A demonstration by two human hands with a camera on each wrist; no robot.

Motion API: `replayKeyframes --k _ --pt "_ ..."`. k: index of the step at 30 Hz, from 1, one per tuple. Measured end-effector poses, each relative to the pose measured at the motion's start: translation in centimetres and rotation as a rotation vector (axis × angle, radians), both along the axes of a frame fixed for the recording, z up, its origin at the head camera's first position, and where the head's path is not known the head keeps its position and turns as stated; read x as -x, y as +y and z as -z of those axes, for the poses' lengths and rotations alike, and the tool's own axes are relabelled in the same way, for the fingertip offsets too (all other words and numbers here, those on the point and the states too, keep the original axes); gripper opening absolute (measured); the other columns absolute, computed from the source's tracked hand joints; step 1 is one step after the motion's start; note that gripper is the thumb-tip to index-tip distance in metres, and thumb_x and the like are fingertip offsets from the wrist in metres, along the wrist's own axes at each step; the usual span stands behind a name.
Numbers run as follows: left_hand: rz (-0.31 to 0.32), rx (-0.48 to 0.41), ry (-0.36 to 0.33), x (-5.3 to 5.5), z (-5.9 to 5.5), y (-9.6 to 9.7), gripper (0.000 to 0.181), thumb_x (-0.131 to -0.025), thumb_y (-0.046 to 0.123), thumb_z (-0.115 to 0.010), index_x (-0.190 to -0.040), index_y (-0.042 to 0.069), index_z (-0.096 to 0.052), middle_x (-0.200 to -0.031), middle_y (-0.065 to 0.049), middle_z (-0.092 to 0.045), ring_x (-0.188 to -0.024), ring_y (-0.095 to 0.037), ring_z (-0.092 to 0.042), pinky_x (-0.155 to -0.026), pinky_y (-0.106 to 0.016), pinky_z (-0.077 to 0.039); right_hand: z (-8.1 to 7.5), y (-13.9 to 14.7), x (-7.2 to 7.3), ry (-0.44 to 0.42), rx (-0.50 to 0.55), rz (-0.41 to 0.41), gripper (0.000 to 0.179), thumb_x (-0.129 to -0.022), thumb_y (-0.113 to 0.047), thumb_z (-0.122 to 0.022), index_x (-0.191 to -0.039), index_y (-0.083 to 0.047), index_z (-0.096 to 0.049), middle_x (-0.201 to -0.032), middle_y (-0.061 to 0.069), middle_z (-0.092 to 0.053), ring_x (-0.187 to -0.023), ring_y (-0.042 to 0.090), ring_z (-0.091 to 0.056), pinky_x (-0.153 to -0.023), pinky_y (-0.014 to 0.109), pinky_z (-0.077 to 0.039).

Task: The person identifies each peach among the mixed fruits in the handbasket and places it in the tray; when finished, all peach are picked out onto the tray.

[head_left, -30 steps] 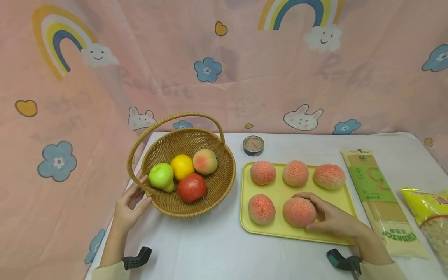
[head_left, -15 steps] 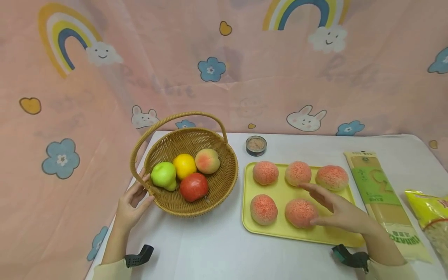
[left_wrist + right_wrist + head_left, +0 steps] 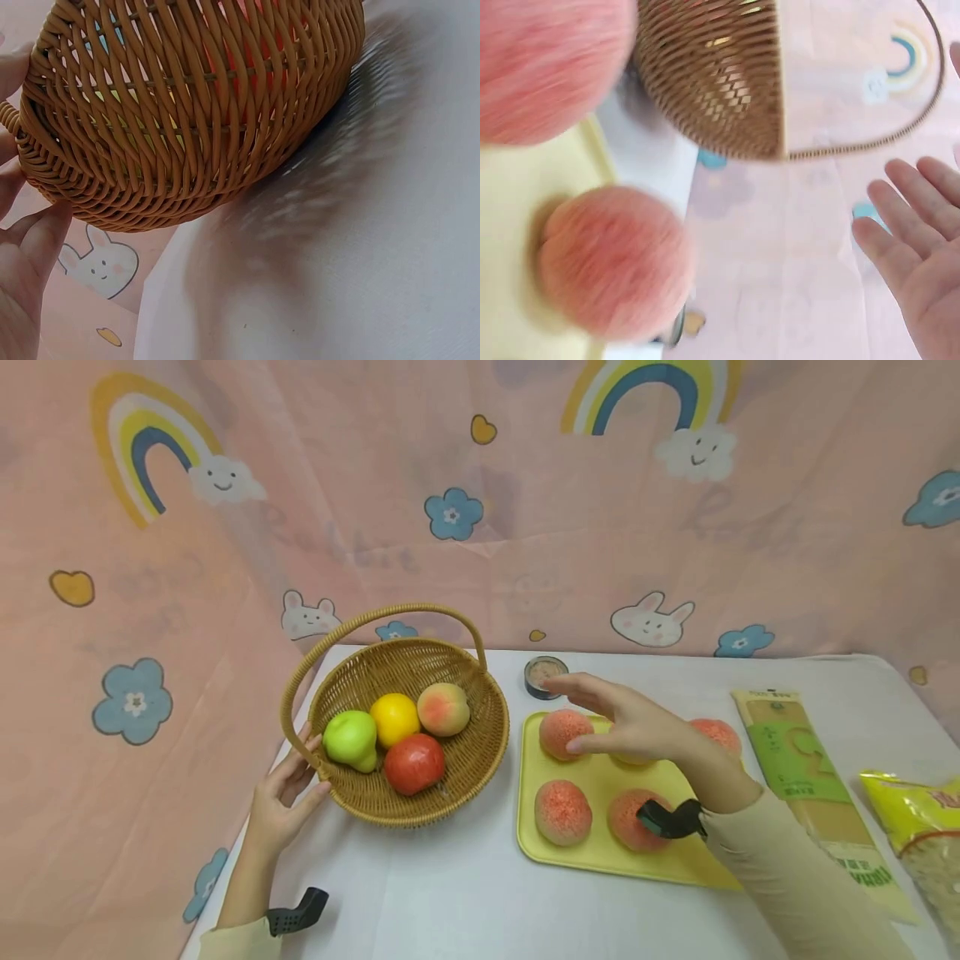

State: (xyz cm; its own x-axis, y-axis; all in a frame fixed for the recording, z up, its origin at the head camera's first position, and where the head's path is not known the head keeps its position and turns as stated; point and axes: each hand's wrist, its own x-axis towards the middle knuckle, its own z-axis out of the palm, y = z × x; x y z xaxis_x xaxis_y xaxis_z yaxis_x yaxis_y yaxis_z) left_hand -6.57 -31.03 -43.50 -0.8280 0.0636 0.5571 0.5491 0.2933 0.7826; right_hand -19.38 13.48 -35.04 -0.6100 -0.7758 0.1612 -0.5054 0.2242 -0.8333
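Observation:
A wicker basket point(image 3: 390, 656) with a tall arched handle stands at the left. It holds a green pear point(image 3: 349, 739), a yellow round fruit point(image 3: 395, 720), a peach point(image 3: 442, 710) and a red apple point(image 3: 414, 764). My left hand point(image 3: 279, 806) grips its left rim near the handle's foot; in the left wrist view, fingers and thumb touch the wickerwork point(image 3: 172, 97). Over the yellow tray point(image 3: 528, 760), my right hand point(image 3: 633, 722) hovers with fingers stretched, holding nothing. Near its thumb sits a pink speckled bun point(image 3: 564, 733); the hand and forearm partly cover other buns.
Behind the tray stands a small round tin point(image 3: 538, 672), partly overlapped by the right fingertips. To the tray's right lie a long green-labelled packet point(image 3: 798, 752) and a yellow bag point(image 3: 911, 802). A patterned pink cloth point(image 3: 525, 543) hangs along the table's back and left.
My right hand has let go of the front bun and moved up and left across the tray, above the back row. The left hand stays at the basket.

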Motion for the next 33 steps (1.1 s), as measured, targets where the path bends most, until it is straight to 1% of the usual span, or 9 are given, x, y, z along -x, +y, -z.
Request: replayKeyframes --k 2,4,6,11,15,19,25,29,33 --pt "-0.002 0.004 -0.014 0.0 -0.1 0.0 0.059 -0.075 -0.025 -0.058 -0.131 -0.02 -0.041 -0.148 -0.035 -0.022 -0.136 -0.011 -0.04 -0.103 -0.018 -0.04 -0.8 -1.6 0.9 -0.024 0.009 -0.017 0.07 -0.084 -0.017 -0.072 -0.144 -0.011 -0.037 -0.149 0.008 -0.039 -0.14 0.02 -0.034 -0.117 0.036 -0.027" --pt "0.0 0.0 -0.022 0.0 -0.1 0.0 0.059 -0.075 -0.025 -0.058 -0.131 -0.02 -0.041 -0.149 -0.035 -0.021 -0.136 -0.011 -0.04 -0.103 -0.018 -0.04 -1.4 -3.2 1.6 -0.051 0.016 -0.024 0.071 -0.083 -0.017 -0.073 -0.144 -0.011 -0.037 -0.15 0.007 -0.039 -0.14 0.022 -0.033 -0.117 0.042 -0.027" --pt "-0.003 0.001 -0.021 -0.1 0.0 0.0 0.06 -0.074 -0.025 -0.058 -0.131 -0.02 -0.041 -0.149 -0.035 -0.021 -0.136 -0.011 -0.04 -0.104 -0.019 -0.039 -1.8 -4.8 2.2 -0.075 0.017 -0.03 0.072 -0.083 -0.016 -0.073 -0.144 -0.011 -0.036 -0.15 0.007 -0.038 -0.14 0.022 -0.033 -0.117 0.043 -0.027" --pt "-0.013 0.004 -0.003 -0.2 0.1 0.1 0.06 -0.072 -0.028 -0.057 -0.13 -0.019 -0.042 -0.147 -0.036 -0.023 -0.135 -0.011 -0.041 -0.103 -0.019 -0.04 -2.4 -8.5 3.3 -0.112 0.026 -0.057 0.072 -0.082 -0.015 -0.074 -0.144 -0.008 -0.037 -0.148 0.008 -0.04 -0.139 0.023 -0.034 -0.116 0.042 -0.028" --pt "-0.011 0.005 -0.002 -0.2 -0.1 0.2 0.06 -0.073 -0.026 -0.058 -0.13 -0.019 -0.042 -0.148 -0.035 -0.023 -0.135 -0.012 -0.04 -0.104 -0.018 -0.039 -2.5 -10.8 4.1 -0.119 0.022 -0.08 0.071 -0.083 -0.013 -0.073 -0.143 -0.005 -0.037 -0.147 0.01 -0.041 -0.137 0.025 -0.036 -0.115 0.043 -0.031" --pt "-0.012 0.018 -0.001 -0.2 -0.1 0.2 0.058 -0.075 -0.023 -0.06 -0.13 -0.021 -0.041 -0.148 -0.035 -0.023 -0.136 -0.011 -0.039 -0.103 -0.017 -0.039 -2.6 -12.8 4.6 -0.105 -0.038 -0.097 0.072 -0.084 -0.016 -0.072 -0.145 -0.007 -0.034 -0.149 0.01 -0.039 -0.138 0.024 -0.035 -0.112 0.043 -0.035" --pt "-0.028 0.028 -0.014 -0.2 -0.1 0.0 0.058 -0.075 -0.022 -0.061 -0.131 -0.019 -0.042 -0.149 -0.033 -0.023 -0.135 -0.01 -0.04 -0.103 -0.018 -0.04 -2.5 -15.5 5.7 -0.103 -0.173 -0.11 0.075 -0.083 -0.025 -0.073 -0.145 -0.009 -0.034 -0.15 0.005 -0.037 -0.142 0.02 -0.03 -0.117 0.041 -0.027" --pt "-0.037 0.044 -0.012 -0.1 -0.1 0.0 0.058 -0.076 -0.022 -0.061 -0.13 -0.019 -0.042 -0.148 -0.034 -0.024 -0.135 -0.009 -0.04 -0.103 -0.017 -0.04 -2.0 -16.8 6.5 -0.131 -0.238 -0.127 0.074 -0.085 -0.024 -0.071 -0.146 -0.007 -0.032 -0.152 0.007 -0.034 -0.142 0.021 -0.027 -0.118 0.04 -0.025" --pt "-0.031 0.045 -0.008 0.0 0.0 0.1 0.058 -0.076 -0.022 -0.061 -0.131 -0.019 -0.042 -0.148 -0.034 -0.024 -0.136 -0.013 -0.039 -0.103 -0.017 -0.04 -1.1 -17.5 7.2 -0.145 -0.305 -0.13 0.073 -0.085 -0.024 -0.07 -0.146 -0.007 -0.033 -0.152 0.008 -0.034 -0.142 0.021 -0.027 -0.117 0.038 -0.025"
